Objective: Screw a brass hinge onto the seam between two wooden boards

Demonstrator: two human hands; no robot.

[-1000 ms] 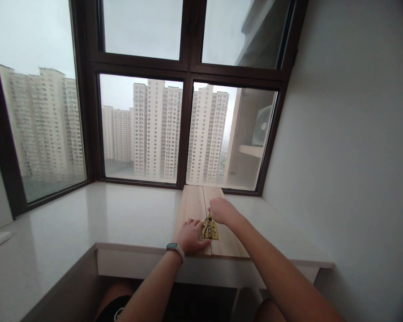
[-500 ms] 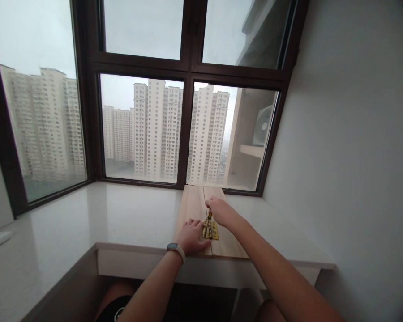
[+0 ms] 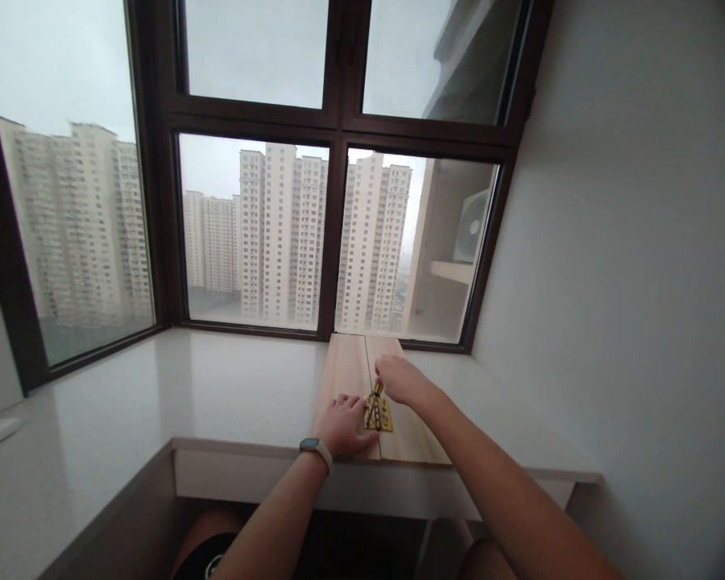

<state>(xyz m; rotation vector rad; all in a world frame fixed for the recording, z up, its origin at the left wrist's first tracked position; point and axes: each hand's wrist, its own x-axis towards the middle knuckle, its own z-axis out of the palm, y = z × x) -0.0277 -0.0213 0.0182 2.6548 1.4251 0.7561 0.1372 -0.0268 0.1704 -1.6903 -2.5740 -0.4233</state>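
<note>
Two wooden boards (image 3: 350, 370) lie side by side on a white sill, running away from me. A brass hinge (image 3: 378, 414) sits across their seam near the front. My left hand (image 3: 343, 425) lies flat on the left board, fingers spread, thumb against the hinge's left edge; a dark watch is on that wrist. My right hand (image 3: 399, 379) is closed around a small screwdriver (image 3: 376, 391) with a yellow and black handle, held upright with its tip down on the hinge.
The white sill (image 3: 157, 403) wraps round under a dark-framed corner window (image 3: 338, 201) with tower blocks outside. A plain white wall (image 3: 628, 282) stands close on the right. My knees show below the sill's front edge.
My right hand has shifted very slightly over the hinge with the screwdriver; the left hand and the boards stay where they were.
</note>
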